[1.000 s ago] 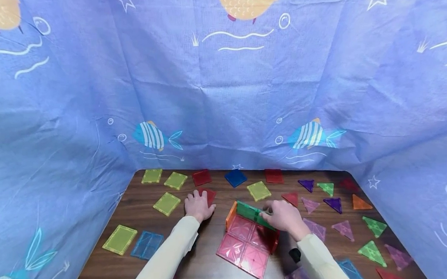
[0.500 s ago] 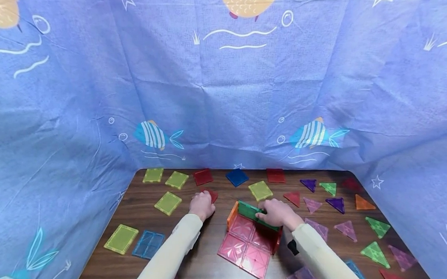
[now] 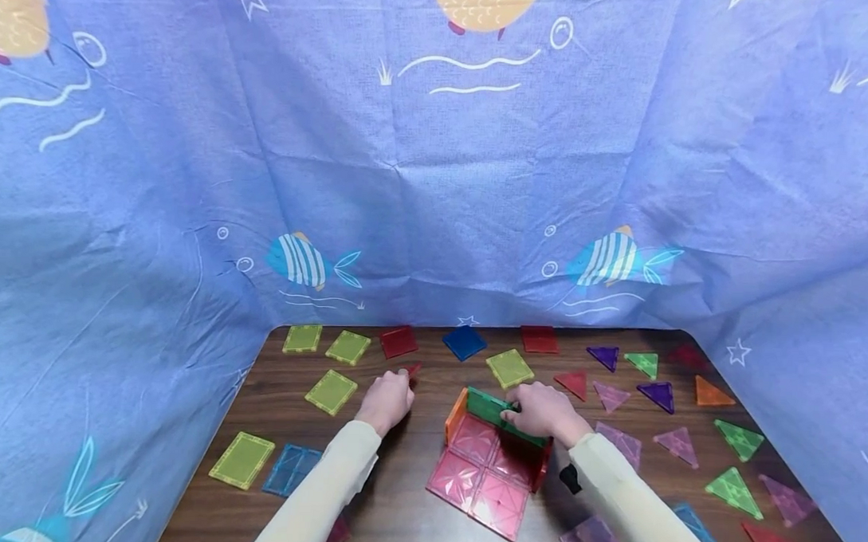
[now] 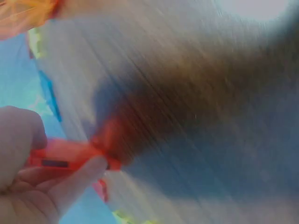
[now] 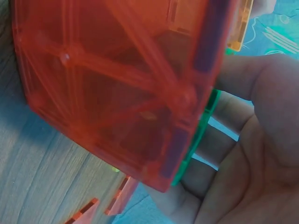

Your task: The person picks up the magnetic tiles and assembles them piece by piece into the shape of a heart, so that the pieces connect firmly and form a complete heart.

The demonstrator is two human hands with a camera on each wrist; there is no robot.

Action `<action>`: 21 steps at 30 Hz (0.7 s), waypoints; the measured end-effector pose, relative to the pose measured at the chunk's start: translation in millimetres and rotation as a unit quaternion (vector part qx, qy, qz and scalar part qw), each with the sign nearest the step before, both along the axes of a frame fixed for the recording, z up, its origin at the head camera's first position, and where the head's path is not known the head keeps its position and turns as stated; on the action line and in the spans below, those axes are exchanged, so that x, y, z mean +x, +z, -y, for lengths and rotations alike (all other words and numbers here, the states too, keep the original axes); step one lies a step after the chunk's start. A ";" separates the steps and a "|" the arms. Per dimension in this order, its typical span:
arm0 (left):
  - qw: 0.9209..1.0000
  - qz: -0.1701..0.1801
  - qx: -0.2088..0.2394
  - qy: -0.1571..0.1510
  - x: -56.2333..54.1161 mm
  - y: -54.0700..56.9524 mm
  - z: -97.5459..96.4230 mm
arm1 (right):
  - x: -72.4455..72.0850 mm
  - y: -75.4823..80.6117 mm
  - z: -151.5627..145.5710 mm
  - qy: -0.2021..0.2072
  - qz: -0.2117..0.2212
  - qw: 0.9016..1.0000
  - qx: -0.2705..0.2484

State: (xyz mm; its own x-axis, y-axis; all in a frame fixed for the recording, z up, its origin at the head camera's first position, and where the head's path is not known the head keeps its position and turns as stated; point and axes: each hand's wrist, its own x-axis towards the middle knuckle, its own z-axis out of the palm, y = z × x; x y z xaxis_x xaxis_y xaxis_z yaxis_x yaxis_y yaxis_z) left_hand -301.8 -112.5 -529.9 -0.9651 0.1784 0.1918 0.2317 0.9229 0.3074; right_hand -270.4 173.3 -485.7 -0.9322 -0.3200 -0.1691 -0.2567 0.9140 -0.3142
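Observation:
My left hand [image 3: 389, 401] pinches a translucent red magnetic tile [image 4: 65, 156] between thumb and fingers. In the head view only a corner of that tile shows past the fingertips, and it is tilted. My right hand [image 3: 541, 410] grips the upright green tile wall [image 3: 488, 407], its thumb on the near side and its other fingers behind. That wall stands at the back of a flat base of pink square tiles [image 3: 478, 480]. An orange tile [image 3: 456, 415] stands upright at the left side. On the right stands a red tile [image 5: 117, 84], large in the right wrist view.
Yellow square tiles [image 3: 332, 392] and a light blue tile [image 3: 294, 469] lie left on the wooden table [image 3: 397, 501]. Along the back are red squares [image 3: 399, 342] and a blue square [image 3: 464, 342]. Several triangles, such as a green one [image 3: 734, 491], lie right. A blue curtain surrounds the table.
My left hand has gone from lying spread over the red tile to pinching it, tipping it up from the table. My right hand stays at the green wall, shifted slightly left along it.

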 end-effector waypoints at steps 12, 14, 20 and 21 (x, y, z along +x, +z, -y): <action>0.967 0.121 0.222 0.019 10.3 2.5 34.7 | 5.3 0.9 -5.7 -0.026 0.006 0.999 -0.030; 0.964 0.130 0.230 0.013 14.0 3.3 36.1 | 5.8 0.7 -6.3 -0.037 0.006 0.999 -0.033; 0.969 0.127 0.212 -0.015 21.7 6.9 36.1 | 7.3 -0.3 -5.8 -0.054 0.012 0.998 -0.039; 0.970 0.125 0.209 -0.020 22.6 8.0 36.2 | 7.5 -0.6 -5.3 -0.056 0.014 0.998 -0.041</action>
State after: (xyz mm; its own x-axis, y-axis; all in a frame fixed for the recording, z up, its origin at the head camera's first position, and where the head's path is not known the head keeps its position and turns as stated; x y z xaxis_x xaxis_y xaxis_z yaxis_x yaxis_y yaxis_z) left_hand -279.1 -148.7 -521.9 -0.9846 0.1742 0.0171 0.1357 0.6980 0.7031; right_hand -262.9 178.5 -486.3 -0.9582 -0.2277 -0.1733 -0.1445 0.9077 -0.3938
